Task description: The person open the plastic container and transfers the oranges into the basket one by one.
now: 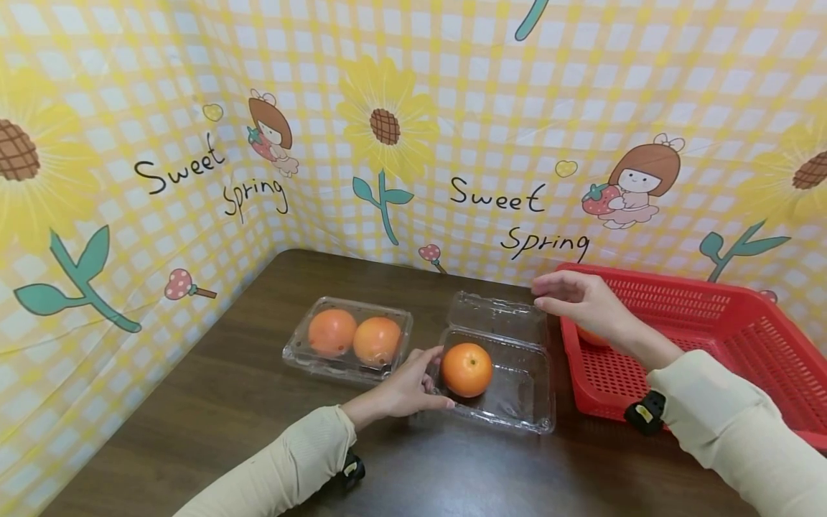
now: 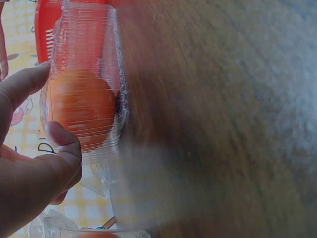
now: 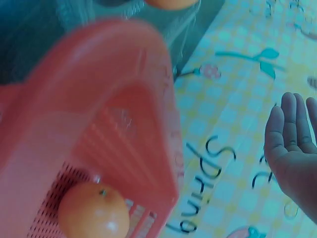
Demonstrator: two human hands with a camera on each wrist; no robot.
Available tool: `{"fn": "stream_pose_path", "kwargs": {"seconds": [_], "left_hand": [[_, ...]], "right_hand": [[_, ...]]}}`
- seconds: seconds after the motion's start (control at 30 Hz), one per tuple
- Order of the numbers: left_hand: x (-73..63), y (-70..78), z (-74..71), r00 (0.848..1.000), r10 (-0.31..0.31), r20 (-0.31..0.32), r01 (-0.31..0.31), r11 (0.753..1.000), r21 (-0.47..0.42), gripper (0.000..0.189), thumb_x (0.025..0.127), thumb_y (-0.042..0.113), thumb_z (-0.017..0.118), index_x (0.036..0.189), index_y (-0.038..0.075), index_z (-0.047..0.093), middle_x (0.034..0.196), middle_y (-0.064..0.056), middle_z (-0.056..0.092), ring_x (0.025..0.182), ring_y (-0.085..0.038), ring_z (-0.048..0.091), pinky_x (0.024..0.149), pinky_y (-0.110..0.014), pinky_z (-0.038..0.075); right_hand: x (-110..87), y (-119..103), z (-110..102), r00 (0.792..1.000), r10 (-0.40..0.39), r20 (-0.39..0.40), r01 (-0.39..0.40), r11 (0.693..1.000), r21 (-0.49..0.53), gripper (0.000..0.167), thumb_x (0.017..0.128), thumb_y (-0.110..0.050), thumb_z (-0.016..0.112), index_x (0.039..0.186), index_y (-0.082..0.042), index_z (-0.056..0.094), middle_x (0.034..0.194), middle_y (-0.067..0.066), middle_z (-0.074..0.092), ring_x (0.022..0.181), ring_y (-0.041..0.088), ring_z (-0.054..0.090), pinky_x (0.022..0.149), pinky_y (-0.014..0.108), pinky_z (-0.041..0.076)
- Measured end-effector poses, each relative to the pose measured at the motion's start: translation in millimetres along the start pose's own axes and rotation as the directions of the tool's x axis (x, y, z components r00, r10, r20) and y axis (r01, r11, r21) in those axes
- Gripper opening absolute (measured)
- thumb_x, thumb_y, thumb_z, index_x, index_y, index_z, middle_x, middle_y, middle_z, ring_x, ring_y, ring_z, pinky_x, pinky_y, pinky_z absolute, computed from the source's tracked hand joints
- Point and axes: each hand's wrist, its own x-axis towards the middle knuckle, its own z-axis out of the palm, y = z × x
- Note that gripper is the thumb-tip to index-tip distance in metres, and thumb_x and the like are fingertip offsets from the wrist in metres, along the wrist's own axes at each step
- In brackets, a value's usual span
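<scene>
A clear plastic clamshell box [image 1: 517,409] stands on the table with its lid [image 1: 494,312] folded back. One orange [image 1: 466,370] sits in its left half. My left hand [image 1: 407,384] grips the box's near left corner, thumb at the front rim and bent fingers at the left side; the left wrist view shows these fingers [image 2: 64,139] close up against the plastic. My right hand [image 1: 578,298] hovers near the lid's right end and the red basket's rim, holding nothing. In the right wrist view its fingers [image 3: 290,119] are extended.
Left of the open box lies a closed clear box [image 1: 304,355] with two oranges inside. A red perforated basket [image 1: 730,309] is at the right, with another orange [image 3: 94,213] in it. A printed yellow check cloth [image 1: 452,143] hangs behind the wooden table [image 1: 194,416].
</scene>
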Motion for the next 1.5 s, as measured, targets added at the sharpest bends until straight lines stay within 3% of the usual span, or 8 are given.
{"fn": "stream_pose_path", "kwargs": {"seconds": [0.23,0.53,0.7,1.07,1.5], "left_hand": [[0.3,0.2,0.1,1.000,0.007,-0.004,-0.007,1.000,0.010,0.083,0.068,0.015,0.076,0.133,-0.006,0.028,0.112,-0.017,0.039,0.065,-0.010,0.045,0.056,-0.018,0.039],[-0.3,0.7,0.5,1.000,0.005,-0.006,-0.005,1.000,0.010,0.083,0.068,0.014,0.076,0.132,-0.007,0.029,0.112,-0.017,0.039,0.066,-0.009,0.045,0.057,-0.018,0.039],[0.3,-0.8,0.1,1.000,0.003,-0.004,-0.003,1.000,0.011,0.083,0.068,0.016,0.076,0.133,-0.006,0.029,0.113,-0.018,0.039,0.067,-0.011,0.046,0.057,-0.019,0.040],[-0.4,-0.6,-1.2,1.000,-0.001,0.012,0.001,1.000,0.005,0.083,0.069,0.018,0.076,0.134,-0.005,0.028,0.114,-0.017,0.039,0.068,-0.010,0.049,0.058,-0.020,0.044],[-0.5,-0.5,-2.0,1.000,-0.007,0.010,0.007,1.000,-0.004,0.083,0.069,0.018,0.076,0.134,-0.004,0.029,0.115,-0.016,0.040,0.067,-0.010,0.049,0.059,-0.020,0.044]], "right_hand": [[3.3,-1,24,0.996,-0.072,0.061,0.070,0.997,0.038,0.034,0.082,-0.014,0.063,0.112,0.001,0.055,0.107,0.014,0.058,0.094,0.017,0.057,0.076,0.024,0.047],[5.7,2,48,0.983,-0.144,0.113,0.144,0.990,0.003,0.034,0.080,-0.009,0.065,0.110,0.003,0.056,0.104,0.014,0.059,0.092,0.023,0.057,0.077,0.027,0.048],[1.6,4,59,0.988,-0.074,0.135,0.075,0.997,-0.002,0.037,0.080,-0.015,0.065,0.112,0.000,0.056,0.108,0.013,0.058,0.094,0.023,0.055,0.079,0.034,0.048],[-5.2,10,78,0.991,0.053,0.122,-0.052,0.999,-0.011,0.043,0.079,-0.015,0.066,0.116,0.002,0.053,0.113,0.019,0.054,0.097,0.028,0.052,0.073,0.033,0.049],[-6.8,20,97,0.988,0.121,0.094,-0.123,0.992,0.022,0.052,0.077,-0.016,0.068,0.121,0.002,0.048,0.121,0.019,0.049,0.105,0.033,0.047,0.080,0.039,0.046]]}}
